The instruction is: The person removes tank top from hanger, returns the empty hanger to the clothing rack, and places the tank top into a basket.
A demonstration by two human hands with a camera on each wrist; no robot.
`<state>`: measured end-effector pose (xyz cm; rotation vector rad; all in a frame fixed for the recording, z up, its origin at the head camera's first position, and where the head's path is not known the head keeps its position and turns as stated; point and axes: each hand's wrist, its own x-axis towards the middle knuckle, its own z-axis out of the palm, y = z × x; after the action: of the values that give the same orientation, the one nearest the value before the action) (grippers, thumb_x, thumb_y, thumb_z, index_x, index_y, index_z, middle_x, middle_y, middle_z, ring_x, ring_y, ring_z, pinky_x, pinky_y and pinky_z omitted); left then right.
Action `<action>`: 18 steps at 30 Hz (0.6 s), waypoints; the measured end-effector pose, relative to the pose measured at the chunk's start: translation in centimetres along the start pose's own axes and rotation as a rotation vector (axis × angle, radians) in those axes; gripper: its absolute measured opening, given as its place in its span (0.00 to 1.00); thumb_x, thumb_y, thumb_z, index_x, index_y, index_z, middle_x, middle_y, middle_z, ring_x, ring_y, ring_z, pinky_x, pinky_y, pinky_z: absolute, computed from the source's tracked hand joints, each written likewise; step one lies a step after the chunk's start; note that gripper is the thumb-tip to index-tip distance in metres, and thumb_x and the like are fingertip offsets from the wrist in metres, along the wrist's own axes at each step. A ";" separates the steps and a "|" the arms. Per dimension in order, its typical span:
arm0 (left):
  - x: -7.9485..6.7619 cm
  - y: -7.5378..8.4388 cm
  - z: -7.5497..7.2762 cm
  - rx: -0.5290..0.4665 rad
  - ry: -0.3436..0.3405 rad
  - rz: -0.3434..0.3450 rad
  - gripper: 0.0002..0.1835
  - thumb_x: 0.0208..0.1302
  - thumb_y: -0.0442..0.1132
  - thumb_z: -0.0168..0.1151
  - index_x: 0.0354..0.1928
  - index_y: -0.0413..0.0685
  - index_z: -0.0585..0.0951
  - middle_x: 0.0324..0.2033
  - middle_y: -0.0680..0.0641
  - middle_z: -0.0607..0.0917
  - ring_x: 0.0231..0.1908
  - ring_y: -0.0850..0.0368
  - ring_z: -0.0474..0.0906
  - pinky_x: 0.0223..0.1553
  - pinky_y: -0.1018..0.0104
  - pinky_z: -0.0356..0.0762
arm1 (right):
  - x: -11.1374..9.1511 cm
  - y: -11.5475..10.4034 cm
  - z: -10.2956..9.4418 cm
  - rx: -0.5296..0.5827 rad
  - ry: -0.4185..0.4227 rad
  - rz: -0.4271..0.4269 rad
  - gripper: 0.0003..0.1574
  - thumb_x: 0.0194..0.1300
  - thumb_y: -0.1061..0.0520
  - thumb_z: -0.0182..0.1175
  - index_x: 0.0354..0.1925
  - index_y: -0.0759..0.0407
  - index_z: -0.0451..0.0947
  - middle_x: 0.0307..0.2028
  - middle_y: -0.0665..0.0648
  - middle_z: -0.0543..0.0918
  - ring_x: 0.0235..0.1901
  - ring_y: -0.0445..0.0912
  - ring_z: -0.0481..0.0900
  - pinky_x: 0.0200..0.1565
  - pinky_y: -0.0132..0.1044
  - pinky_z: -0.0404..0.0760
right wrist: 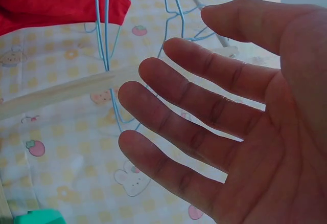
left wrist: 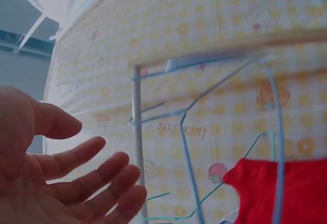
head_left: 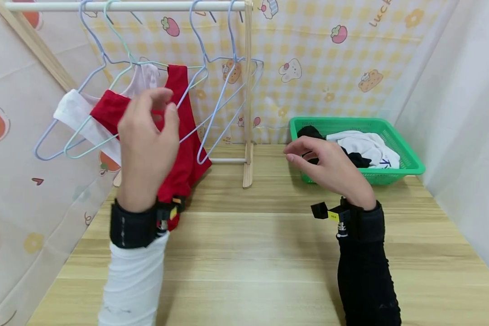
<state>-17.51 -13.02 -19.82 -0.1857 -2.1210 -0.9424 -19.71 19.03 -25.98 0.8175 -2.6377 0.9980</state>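
My left hand is raised in front of the hanging clothes, its fingers loosely bent and nothing between them. Behind it a red garment hangs on a mint green hanger, partly covered by the hand. Further left, a white garment is on a blue hanger. My right hand hovers by the front left of a green basket, also holding nothing. In the right wrist view its fingers are spread and slightly bent. The basket holds white clothing and black clothing.
A wooden rack with a white rail stands at the back left, one post near mid-table. Two bare blue hangers hang beside that post. A patterned curtain backs the wooden table.
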 end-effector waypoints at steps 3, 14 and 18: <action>2.8 -0.3 -0.7 0.056 0.001 -0.047 0.22 0.68 0.49 0.52 0.57 0.45 0.79 0.53 0.46 0.83 0.49 0.57 0.76 0.52 0.61 0.77 | -0.2 0.0 -0.2 0.004 0.003 0.008 0.15 0.68 0.40 0.54 0.47 0.42 0.79 0.44 0.47 0.85 0.41 0.38 0.79 0.43 0.43 0.81; 10.5 -3.5 -2.8 0.378 -0.256 -0.224 0.32 0.70 0.48 0.41 0.73 0.43 0.60 0.68 0.38 0.71 0.58 0.44 0.72 0.43 0.55 0.83 | -0.4 0.7 -0.7 0.004 -0.007 0.029 0.15 0.69 0.39 0.53 0.47 0.41 0.79 0.45 0.48 0.85 0.41 0.40 0.80 0.44 0.45 0.80; 11.8 -4.9 -2.7 0.482 -0.443 -0.246 0.31 0.70 0.44 0.39 0.70 0.31 0.61 0.60 0.26 0.75 0.42 0.37 0.76 0.21 0.61 0.71 | -0.5 0.9 -0.7 0.005 -0.010 0.036 0.16 0.69 0.38 0.53 0.48 0.41 0.79 0.44 0.47 0.84 0.41 0.40 0.80 0.45 0.45 0.80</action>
<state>-25.95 -20.37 -13.04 0.1281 -2.7627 -0.5235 -19.79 20.27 -26.15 0.7812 -2.6683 1.0121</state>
